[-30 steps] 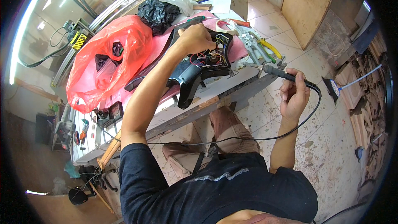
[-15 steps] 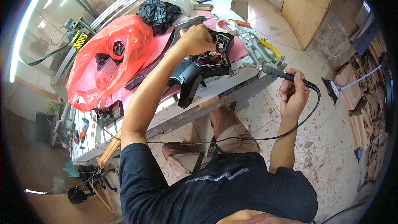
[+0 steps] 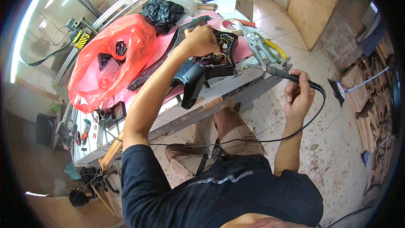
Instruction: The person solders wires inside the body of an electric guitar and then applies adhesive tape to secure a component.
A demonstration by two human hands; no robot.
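My left hand (image 3: 201, 41) reaches over a dark plastic housing (image 3: 190, 96) on the bench, its fingers closed and pinched at the exposed wiring. What the fingertips hold is hidden behind the hand. Coloured wires (image 3: 206, 60) crowd the housing's open middle and right side. My right hand (image 3: 298, 99) is closed around the black handle of a soldering iron (image 3: 283, 74), off the bench's right edge. The iron points left toward the housing, with its tip apart from the wiring. From its handle a black cable (image 3: 253, 142) loops down and runs left across my lap.
Pliers (image 3: 276, 50), a tape roll (image 3: 230, 26) and a screwdriver (image 3: 245, 23) lie beyond the housing on the white bench (image 3: 158, 126). To the left spreads a red plastic bag (image 3: 141, 38), beside a black bag (image 3: 161, 14). Wood pieces (image 3: 371, 114) are piled at far right.
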